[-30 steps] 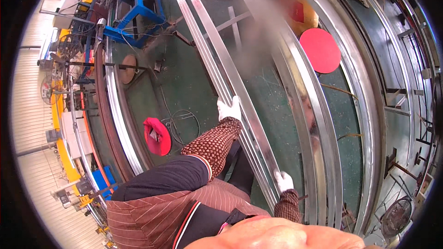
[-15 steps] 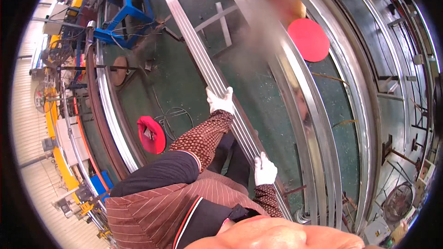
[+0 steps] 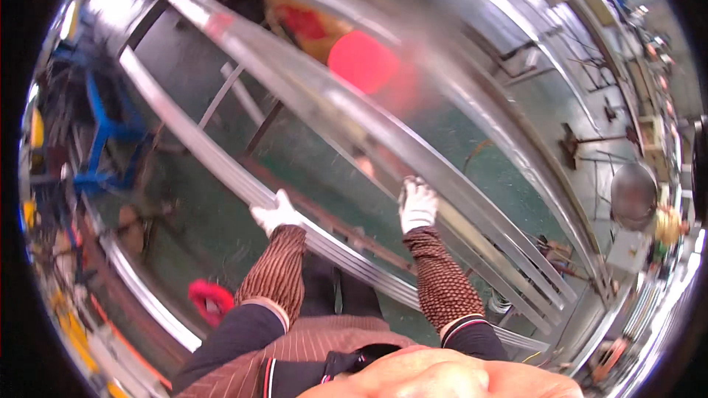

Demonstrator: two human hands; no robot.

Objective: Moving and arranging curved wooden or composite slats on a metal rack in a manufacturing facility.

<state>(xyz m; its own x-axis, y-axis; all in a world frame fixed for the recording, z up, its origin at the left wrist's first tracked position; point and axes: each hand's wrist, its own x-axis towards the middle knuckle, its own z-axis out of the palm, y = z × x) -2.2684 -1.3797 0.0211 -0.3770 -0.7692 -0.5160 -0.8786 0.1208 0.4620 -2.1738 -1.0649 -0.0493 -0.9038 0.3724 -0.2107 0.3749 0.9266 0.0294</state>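
Note:
A long silvery grooved metal profile [image 3: 214, 158] runs diagonally in front of me, from the far left to the near right. My left hand [image 3: 276, 212], in a white glove, is closed over it left of centre, thumb up. My right hand [image 3: 418, 205], also gloved, is off this profile and stretched forward. It reaches the near edge of a second group of long metal profiles [image 3: 398, 133]; whether it touches them I cannot tell. Its fingers point away from me, slightly bent and apart, with nothing seen in them.
A round red pad [image 3: 361, 61] lies beyond the second profiles. A blue metal frame [image 3: 110, 133] stands at the left. A red round object [image 3: 212, 301] sits on the green floor at the near left. Farther right are more long metal lengths [image 3: 509, 133] and a round fan [image 3: 633, 190].
My right hand has left the grooved profile and moved forward to the second profiles. My left hand stays on the grooved profile. The whole view has turned to the right.

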